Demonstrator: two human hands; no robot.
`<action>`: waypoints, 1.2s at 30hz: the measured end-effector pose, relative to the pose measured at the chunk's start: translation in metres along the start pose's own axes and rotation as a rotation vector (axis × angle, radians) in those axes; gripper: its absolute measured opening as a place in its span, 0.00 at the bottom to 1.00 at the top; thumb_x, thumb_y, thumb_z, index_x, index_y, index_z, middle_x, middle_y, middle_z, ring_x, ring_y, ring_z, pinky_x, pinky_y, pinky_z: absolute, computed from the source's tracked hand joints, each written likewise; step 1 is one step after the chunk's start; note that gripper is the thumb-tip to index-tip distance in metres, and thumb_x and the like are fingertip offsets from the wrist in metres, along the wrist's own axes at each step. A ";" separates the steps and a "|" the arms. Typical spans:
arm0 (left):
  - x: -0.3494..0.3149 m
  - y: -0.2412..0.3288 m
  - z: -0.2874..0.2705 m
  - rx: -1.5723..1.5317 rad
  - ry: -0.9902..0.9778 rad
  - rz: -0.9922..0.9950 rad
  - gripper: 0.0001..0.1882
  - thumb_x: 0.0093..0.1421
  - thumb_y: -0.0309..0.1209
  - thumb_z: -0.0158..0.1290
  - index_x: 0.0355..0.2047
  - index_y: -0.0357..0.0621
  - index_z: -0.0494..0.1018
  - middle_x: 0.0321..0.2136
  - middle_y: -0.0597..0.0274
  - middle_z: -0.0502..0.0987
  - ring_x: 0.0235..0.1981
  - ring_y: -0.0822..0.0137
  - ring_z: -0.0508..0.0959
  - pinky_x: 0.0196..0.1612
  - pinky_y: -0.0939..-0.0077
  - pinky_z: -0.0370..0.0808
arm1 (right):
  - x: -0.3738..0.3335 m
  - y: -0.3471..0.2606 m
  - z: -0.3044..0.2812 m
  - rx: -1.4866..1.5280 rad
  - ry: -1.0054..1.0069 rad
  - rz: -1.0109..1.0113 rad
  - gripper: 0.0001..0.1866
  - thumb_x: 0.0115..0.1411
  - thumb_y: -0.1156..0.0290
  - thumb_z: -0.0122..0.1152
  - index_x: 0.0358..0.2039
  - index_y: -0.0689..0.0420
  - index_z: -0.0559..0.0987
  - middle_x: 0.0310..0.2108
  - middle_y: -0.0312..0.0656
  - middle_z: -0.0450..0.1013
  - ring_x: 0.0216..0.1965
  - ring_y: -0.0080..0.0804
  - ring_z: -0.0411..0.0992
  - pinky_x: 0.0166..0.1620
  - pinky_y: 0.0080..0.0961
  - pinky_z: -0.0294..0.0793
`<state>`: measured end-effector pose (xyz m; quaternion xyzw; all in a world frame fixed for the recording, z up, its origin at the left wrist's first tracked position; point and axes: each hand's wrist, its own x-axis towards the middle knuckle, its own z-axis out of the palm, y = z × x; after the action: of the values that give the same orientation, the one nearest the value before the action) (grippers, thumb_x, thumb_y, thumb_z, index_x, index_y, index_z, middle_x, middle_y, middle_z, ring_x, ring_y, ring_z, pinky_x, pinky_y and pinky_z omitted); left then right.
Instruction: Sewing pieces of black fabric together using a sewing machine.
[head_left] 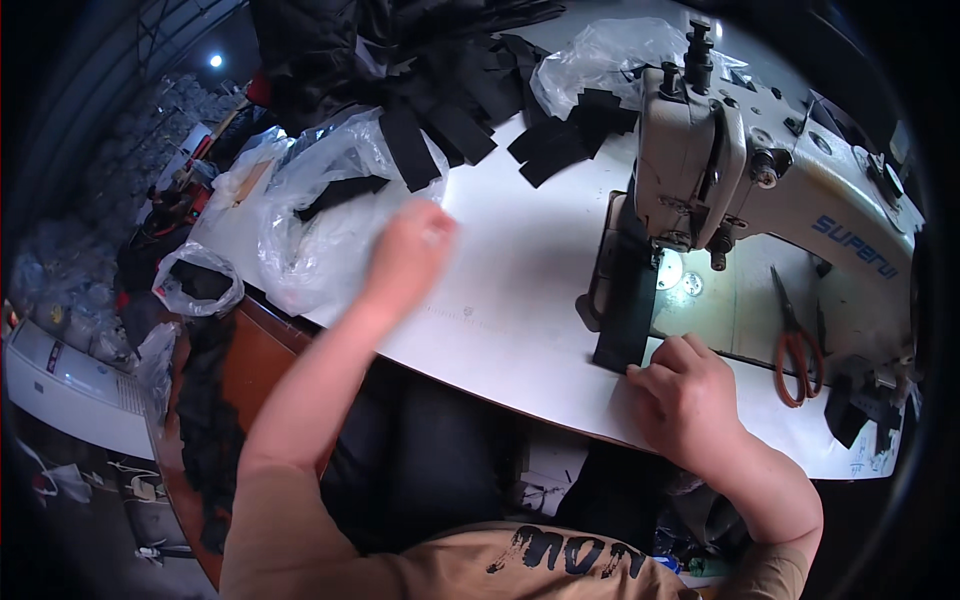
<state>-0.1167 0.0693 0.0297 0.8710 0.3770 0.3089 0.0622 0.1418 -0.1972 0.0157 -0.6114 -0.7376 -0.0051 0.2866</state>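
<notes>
We are finding the left forearm stretching forward, its blurred left hand (412, 250) showing beside a crumpled clear plastic bag (290, 240); we are not able to tell the state of its grip. The right arm is bending at the elbow, and the right hand (690, 395) is curling at the near end of a long black fabric strip (628, 300); whether its grip is grasping the strip, we cannot tell. The strip is lying at the needle side of a white sewing machine (780, 150). The glossy white tabletop (510, 290) is also carrying orange-handled scissors (795, 355) and black fabric pieces (450, 115). Beyond, a small bright light (216, 61) is shining in the dim room.
</notes>
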 end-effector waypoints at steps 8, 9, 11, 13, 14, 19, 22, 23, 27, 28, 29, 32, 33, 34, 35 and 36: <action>0.053 -0.217 -0.042 0.621 -0.103 -0.294 0.20 0.66 0.35 0.53 0.57 0.47 0.76 0.57 0.47 0.76 0.59 0.46 0.75 0.59 0.54 0.75 | 0.005 -0.003 0.003 0.007 0.013 -0.004 0.13 0.40 0.81 0.66 0.30 0.57 0.85 0.29 0.41 0.73 0.32 0.42 0.73 0.31 0.37 0.75; 0.053 -0.241 -0.043 0.637 -0.107 -0.290 0.24 0.66 0.37 0.54 0.62 0.49 0.72 0.61 0.48 0.73 0.61 0.45 0.74 0.61 0.54 0.74 | 0.006 -0.004 0.001 0.021 0.017 -0.022 0.13 0.40 0.82 0.66 0.30 0.57 0.85 0.29 0.41 0.73 0.31 0.42 0.73 0.31 0.37 0.75; 0.065 -0.229 -0.023 0.620 -0.136 -0.259 0.28 0.66 0.39 0.54 0.66 0.51 0.68 0.65 0.50 0.70 0.63 0.45 0.72 0.63 0.54 0.73 | 0.003 0.000 0.002 0.013 0.009 0.003 0.13 0.40 0.82 0.66 0.30 0.57 0.85 0.29 0.41 0.73 0.31 0.42 0.73 0.31 0.37 0.75; 0.065 -0.214 -0.020 0.657 -0.097 -0.507 0.25 0.65 0.43 0.55 0.61 0.49 0.75 0.61 0.48 0.74 0.61 0.44 0.74 0.61 0.53 0.73 | 0.003 0.001 0.003 0.026 0.010 0.010 0.13 0.39 0.82 0.66 0.30 0.58 0.85 0.28 0.41 0.73 0.30 0.42 0.73 0.30 0.37 0.75; 0.063 -0.222 -0.020 0.651 -0.097 -0.509 0.25 0.65 0.43 0.55 0.61 0.49 0.75 0.61 0.48 0.74 0.61 0.44 0.74 0.61 0.53 0.73 | 0.004 -0.001 0.003 0.021 0.006 0.009 0.13 0.39 0.82 0.66 0.30 0.58 0.85 0.28 0.41 0.73 0.30 0.42 0.73 0.30 0.37 0.75; 0.046 -0.233 -0.039 0.239 -0.122 -0.553 0.16 0.65 0.42 0.55 0.42 0.46 0.85 0.41 0.44 0.83 0.53 0.44 0.79 0.56 0.55 0.74 | 0.005 -0.002 0.002 0.019 0.027 -0.005 0.12 0.39 0.82 0.65 0.28 0.58 0.85 0.28 0.42 0.73 0.30 0.42 0.73 0.30 0.37 0.75; 0.035 -0.217 -0.037 0.483 -0.040 -0.364 0.15 0.64 0.39 0.56 0.45 0.44 0.83 0.44 0.46 0.83 0.54 0.46 0.78 0.57 0.57 0.74 | 0.005 0.001 0.004 -0.004 0.033 -0.017 0.12 0.39 0.82 0.64 0.28 0.58 0.85 0.28 0.42 0.73 0.30 0.43 0.73 0.30 0.37 0.75; 0.035 -0.221 -0.036 0.485 -0.038 -0.364 0.15 0.64 0.39 0.56 0.45 0.44 0.83 0.44 0.46 0.83 0.54 0.46 0.78 0.57 0.57 0.74 | 0.005 0.001 0.004 -0.003 0.035 -0.019 0.12 0.39 0.82 0.64 0.28 0.58 0.85 0.28 0.42 0.73 0.30 0.43 0.73 0.30 0.37 0.75; 0.043 -0.253 -0.029 0.490 0.127 -0.341 0.21 0.65 0.39 0.58 0.54 0.42 0.77 0.55 0.47 0.78 0.58 0.46 0.75 0.61 0.54 0.72 | 0.005 0.001 0.005 0.000 0.036 -0.021 0.11 0.39 0.82 0.64 0.27 0.58 0.85 0.28 0.42 0.73 0.30 0.43 0.73 0.30 0.38 0.75; 0.048 -0.254 -0.025 0.551 0.147 -0.395 0.24 0.65 0.41 0.58 0.57 0.41 0.75 0.58 0.48 0.76 0.60 0.45 0.74 0.62 0.52 0.71 | 0.006 0.001 0.006 0.004 0.045 -0.019 0.11 0.39 0.82 0.64 0.26 0.58 0.85 0.28 0.42 0.73 0.30 0.43 0.73 0.30 0.37 0.76; 0.050 -0.256 -0.026 0.549 0.144 -0.390 0.24 0.65 0.41 0.58 0.57 0.41 0.75 0.58 0.48 0.76 0.60 0.45 0.74 0.62 0.52 0.71 | 0.007 0.001 0.007 0.002 0.047 -0.013 0.11 0.39 0.82 0.64 0.26 0.58 0.85 0.28 0.42 0.73 0.30 0.43 0.73 0.30 0.37 0.76; 0.058 -0.244 -0.024 0.634 -0.020 -0.516 0.26 0.65 0.42 0.60 0.58 0.42 0.73 0.61 0.47 0.73 0.62 0.44 0.72 0.62 0.50 0.71 | 0.007 0.001 0.007 0.005 0.013 0.017 0.10 0.40 0.83 0.65 0.26 0.58 0.85 0.27 0.42 0.73 0.30 0.42 0.73 0.30 0.37 0.75; 0.062 -0.231 -0.022 0.663 -0.019 -0.562 0.26 0.64 0.42 0.61 0.57 0.42 0.74 0.60 0.48 0.74 0.61 0.43 0.73 0.62 0.50 0.72 | 0.008 0.001 0.007 0.012 0.023 0.014 0.09 0.41 0.83 0.65 0.25 0.58 0.85 0.27 0.41 0.73 0.29 0.42 0.73 0.29 0.37 0.75; 0.062 -0.218 -0.026 0.698 -0.012 -0.611 0.25 0.63 0.43 0.62 0.56 0.42 0.75 0.59 0.48 0.76 0.61 0.42 0.74 0.61 0.49 0.73 | 0.007 0.001 0.006 0.021 0.036 0.002 0.08 0.41 0.83 0.65 0.25 0.58 0.84 0.26 0.41 0.72 0.29 0.42 0.73 0.29 0.36 0.75; 0.060 -0.213 -0.031 0.666 0.041 -0.613 0.24 0.62 0.42 0.63 0.54 0.43 0.76 0.55 0.49 0.79 0.57 0.44 0.76 0.58 0.51 0.75 | 0.006 0.000 0.005 0.025 0.033 0.000 0.08 0.41 0.83 0.65 0.25 0.58 0.84 0.26 0.41 0.72 0.29 0.42 0.73 0.29 0.36 0.75; 0.056 -0.208 -0.036 0.669 0.040 -0.619 0.24 0.62 0.42 0.63 0.54 0.43 0.76 0.55 0.49 0.79 0.57 0.44 0.76 0.58 0.51 0.75 | 0.005 0.000 0.005 0.024 0.030 -0.004 0.08 0.42 0.83 0.66 0.25 0.58 0.84 0.27 0.41 0.72 0.29 0.42 0.73 0.29 0.37 0.74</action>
<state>-0.2370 0.2509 0.0149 0.6834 0.6997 0.1535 -0.1405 0.1392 -0.1907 0.0140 -0.6065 -0.7343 -0.0060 0.3048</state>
